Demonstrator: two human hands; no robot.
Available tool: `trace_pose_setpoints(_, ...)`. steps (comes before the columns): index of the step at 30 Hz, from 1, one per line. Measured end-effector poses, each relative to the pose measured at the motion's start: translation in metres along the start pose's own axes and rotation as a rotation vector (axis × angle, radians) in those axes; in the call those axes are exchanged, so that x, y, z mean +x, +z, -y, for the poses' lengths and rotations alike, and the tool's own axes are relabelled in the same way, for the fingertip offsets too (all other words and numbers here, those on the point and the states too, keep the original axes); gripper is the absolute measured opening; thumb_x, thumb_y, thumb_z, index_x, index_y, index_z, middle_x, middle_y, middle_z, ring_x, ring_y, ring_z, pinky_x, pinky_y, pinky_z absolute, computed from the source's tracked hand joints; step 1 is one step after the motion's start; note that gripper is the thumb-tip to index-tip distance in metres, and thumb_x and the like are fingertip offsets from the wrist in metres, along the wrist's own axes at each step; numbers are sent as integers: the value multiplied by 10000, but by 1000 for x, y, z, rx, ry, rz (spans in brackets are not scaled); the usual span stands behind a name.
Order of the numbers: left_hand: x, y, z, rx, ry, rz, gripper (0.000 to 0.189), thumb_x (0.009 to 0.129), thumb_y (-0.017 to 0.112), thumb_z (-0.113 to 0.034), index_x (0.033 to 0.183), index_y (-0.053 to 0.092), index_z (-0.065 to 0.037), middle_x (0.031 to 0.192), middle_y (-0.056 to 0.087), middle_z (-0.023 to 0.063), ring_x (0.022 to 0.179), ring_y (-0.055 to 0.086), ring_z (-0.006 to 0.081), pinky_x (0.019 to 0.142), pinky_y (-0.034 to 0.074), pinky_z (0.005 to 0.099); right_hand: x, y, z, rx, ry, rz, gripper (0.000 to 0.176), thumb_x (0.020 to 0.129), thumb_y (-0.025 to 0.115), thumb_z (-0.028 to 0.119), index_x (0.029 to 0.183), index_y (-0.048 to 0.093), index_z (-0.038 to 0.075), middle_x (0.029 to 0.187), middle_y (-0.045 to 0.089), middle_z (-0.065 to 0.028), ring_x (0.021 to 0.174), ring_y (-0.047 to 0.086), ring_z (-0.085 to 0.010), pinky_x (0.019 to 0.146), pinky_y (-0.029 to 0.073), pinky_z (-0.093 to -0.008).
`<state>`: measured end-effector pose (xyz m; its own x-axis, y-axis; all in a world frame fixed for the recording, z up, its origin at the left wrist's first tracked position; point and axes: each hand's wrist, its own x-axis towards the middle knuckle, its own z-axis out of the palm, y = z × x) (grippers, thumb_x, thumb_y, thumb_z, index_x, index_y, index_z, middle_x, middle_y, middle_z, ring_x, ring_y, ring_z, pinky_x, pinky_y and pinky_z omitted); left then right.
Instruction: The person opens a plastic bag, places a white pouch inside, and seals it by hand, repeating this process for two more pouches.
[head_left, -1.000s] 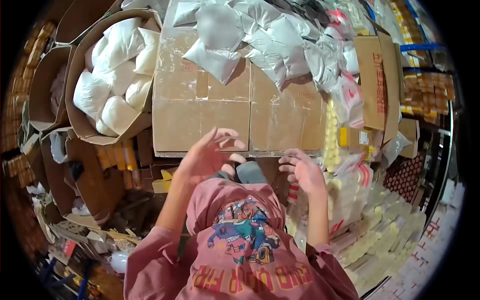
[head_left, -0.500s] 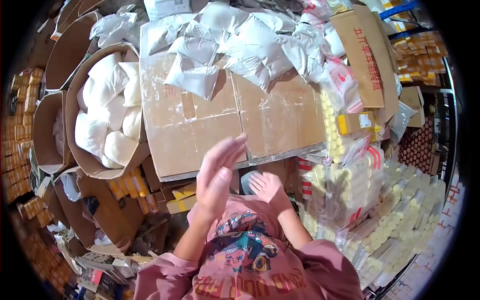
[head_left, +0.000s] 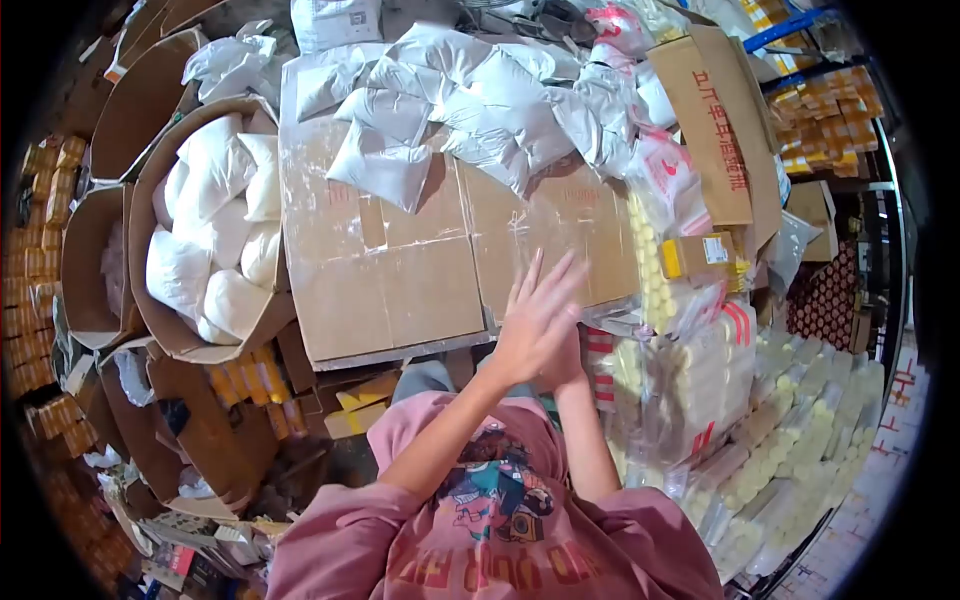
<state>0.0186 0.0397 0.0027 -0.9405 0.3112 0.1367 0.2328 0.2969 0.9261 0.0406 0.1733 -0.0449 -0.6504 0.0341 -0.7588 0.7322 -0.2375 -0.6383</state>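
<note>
My left hand (head_left: 535,325) is raised over the front edge of the cardboard sheet (head_left: 400,295), its fingers stretched out and slightly blurred. Nothing is held in it. Against its palm side lies my right hand (head_left: 562,368), mostly covered by the left, so its fingers are hidden. The two hands overlap and seem to touch. Beyond them, a heap of filled white plastic bags (head_left: 505,110) rests on the far part of the cardboard. One bag (head_left: 382,168) lies closest to me on the left of that heap.
An open carton (head_left: 150,315) of stuffed white bags stands at left. Wrapped packs of pale yellow rolls (head_left: 700,370) stand at right, under a small yellow-and-brown box (head_left: 697,256). A printed cardboard flap (head_left: 712,130) leans behind. Orange-and-white boxes (head_left: 825,110) are stacked at the far right.
My left hand has moved right and come together with my right hand, now largely covering it. Before, the hands were apart, both with fingers extended. The bags on the cardboard stay put.
</note>
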Motion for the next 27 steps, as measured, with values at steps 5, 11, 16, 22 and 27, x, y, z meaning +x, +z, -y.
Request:
trace_pose_setpoints(5,-77,107,133,-1332,-715,12,532,1024,272,-445,1420,399,-113,1499,349,71,1353,360,253,1122,263,401,-40,45,16,-150,-534,83,502,951,458,321,1400,418,99,1463,398,-95,1388,298,-258,1144,175,-449)
trace_pose_setpoints(11,-20,39,14,-843,-191,-74,558,990,362,-384,1465,337,-92,1562,205,136,1458,81,328,1163,66,428,-5,8,-18,416,-47,109,576,990,305,478,1461,326,147,1473,374,-110,1347,358,-256,1137,196,-438)
trace_pose_setpoints(16,-88,121,150,-504,-349,159,514,947,451,-293,1421,406,-99,1493,330,183,1365,334,362,1095,307,411,-61,54,25,-377,-842,276,533,931,507,309,1366,459,5,1441,443,-121,1338,385,-231,1078,317,-386)
trace_pose_setpoints(22,-74,38,53,79,21,269,252,825,546,-111,1054,623,-41,1012,637,200,799,644,380,721,530,450,88,-118,-66,-860,84,208,487,962,414,397,1046,665,-12,1087,671,-114,1042,601,-223,989,385,-351)
trace_pose_setpoints(27,-68,37,69,904,-71,607,425,813,575,-174,1229,565,-90,1295,521,154,1203,512,338,920,469,449,-6,53,-41,-1042,-197,339,503,859,558,475,1161,654,85,1206,603,-164,1198,482,-310,1069,307,-442)
